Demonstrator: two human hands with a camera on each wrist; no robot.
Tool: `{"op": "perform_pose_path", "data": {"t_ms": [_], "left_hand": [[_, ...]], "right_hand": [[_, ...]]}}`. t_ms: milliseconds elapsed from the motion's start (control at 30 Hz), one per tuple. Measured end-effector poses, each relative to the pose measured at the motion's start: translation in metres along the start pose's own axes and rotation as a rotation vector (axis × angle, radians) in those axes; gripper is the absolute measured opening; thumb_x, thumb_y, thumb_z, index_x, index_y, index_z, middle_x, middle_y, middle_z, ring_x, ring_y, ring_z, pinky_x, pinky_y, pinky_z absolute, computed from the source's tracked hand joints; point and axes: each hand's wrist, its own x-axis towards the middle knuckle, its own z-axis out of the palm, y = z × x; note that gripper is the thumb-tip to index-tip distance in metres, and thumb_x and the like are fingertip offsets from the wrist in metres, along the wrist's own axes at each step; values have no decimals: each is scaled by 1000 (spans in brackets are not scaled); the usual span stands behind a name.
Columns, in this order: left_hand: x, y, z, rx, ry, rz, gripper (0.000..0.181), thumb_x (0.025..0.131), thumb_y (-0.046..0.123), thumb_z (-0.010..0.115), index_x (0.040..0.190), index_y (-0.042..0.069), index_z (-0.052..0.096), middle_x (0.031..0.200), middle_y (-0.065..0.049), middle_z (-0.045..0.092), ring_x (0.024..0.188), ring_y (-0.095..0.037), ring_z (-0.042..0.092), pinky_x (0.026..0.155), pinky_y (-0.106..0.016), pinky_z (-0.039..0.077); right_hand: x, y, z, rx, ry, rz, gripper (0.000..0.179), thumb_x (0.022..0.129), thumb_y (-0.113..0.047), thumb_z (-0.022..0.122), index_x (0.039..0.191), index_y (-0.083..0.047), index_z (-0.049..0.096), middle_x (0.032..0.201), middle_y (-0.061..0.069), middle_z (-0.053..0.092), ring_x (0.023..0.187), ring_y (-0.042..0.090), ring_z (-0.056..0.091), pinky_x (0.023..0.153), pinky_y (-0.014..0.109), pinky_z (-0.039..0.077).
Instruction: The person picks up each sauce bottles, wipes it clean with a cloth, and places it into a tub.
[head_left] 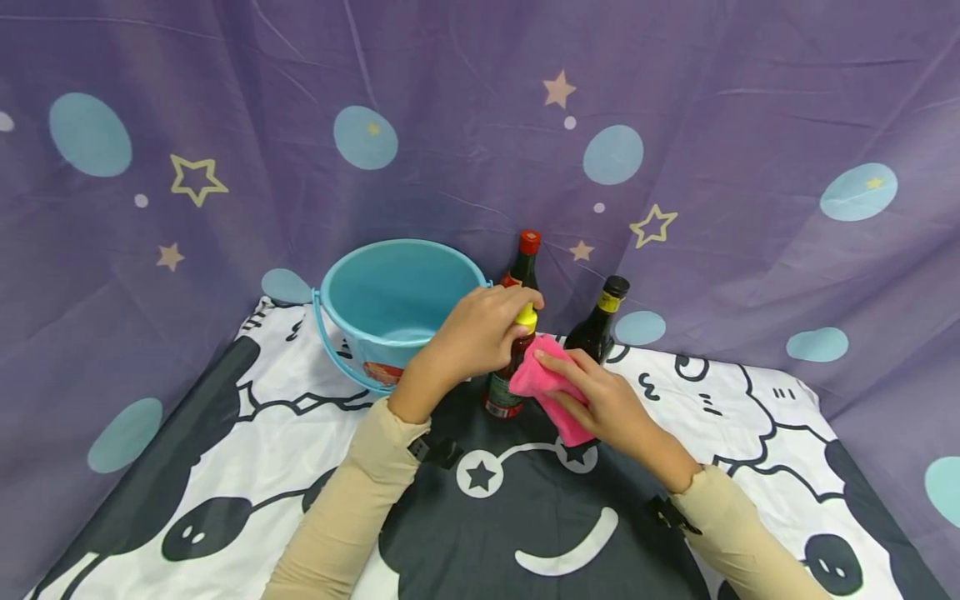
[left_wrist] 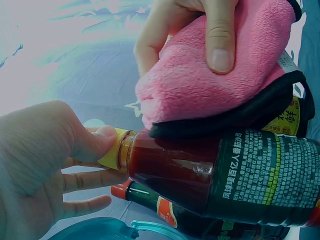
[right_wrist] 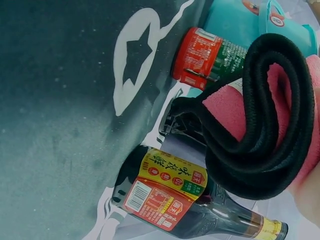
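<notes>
My left hand [head_left: 483, 329] pinches the yellow cap [left_wrist: 116, 149] of a bottle of dark red sauce [left_wrist: 172, 160] between thumb and fingers. The sauce bottle stands upright on the printed cloth, its green label facing the left wrist camera. In my right hand [head_left: 607, 400] is a folded pink towel [head_left: 558, 387] with black edging, pressed against the side of the sauce bottle near its shoulder. Right behind stands a dark green bottle with a red cap [head_left: 529, 243]. To the right of the towel is a dark soy sauce bottle [right_wrist: 170, 192] with a yellow and red label.
A light blue bucket [head_left: 405, 337] with its handle hanging down stands left of the bottles. Behind everything hangs a purple curtain [head_left: 480, 100] with stars and dots. The surface is covered by a black and white cartoon cloth [head_left: 450, 550].
</notes>
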Motion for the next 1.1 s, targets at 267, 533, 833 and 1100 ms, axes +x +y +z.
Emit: {"op": "perform_pose_path", "data": {"t_ms": [267, 533, 833, 1100], "left_hand": [[0, -1, 1, -5, -9, -2, 31, 94, 13, 72, 123, 10, 62, 109, -7, 71, 95, -25, 65, 93, -41, 54], [0, 0, 0, 0, -13, -8, 31, 94, 13, 72, 123, 10, 63, 109, -7, 71, 95, -25, 65, 94, -42, 53], [0, -2, 1, -7, -4, 0, 30, 93, 13, 73, 121, 11, 63, 108, -7, 71, 93, -25, 65, 92, -41, 54], [0, -2, 1, -19, -1, -3, 29, 93, 12, 72, 120, 11, 64, 106, -7, 71, 92, -24, 65, 90, -41, 54]], "right_hand": [[-3, 1, 3, 2, 1, -26, 65, 79, -10, 86, 139, -19, 60, 103, 7, 60, 68, 13, 56, 58, 28, 52], [-4, 0, 4, 5, -9, -32, 66, 79, -9, 86, 139, -19, 60, 100, 6, 58, 69, 13, 54, 59, 28, 50], [-7, 0, 5, 1, -35, -18, 67, 79, -11, 86, 140, -20, 59, 104, 7, 59, 72, 14, 57, 61, 29, 53], [-7, -1, 7, 2, -28, -28, 67, 77, -8, 87, 138, -19, 61, 101, 7, 58, 69, 15, 56, 59, 29, 51]]}}
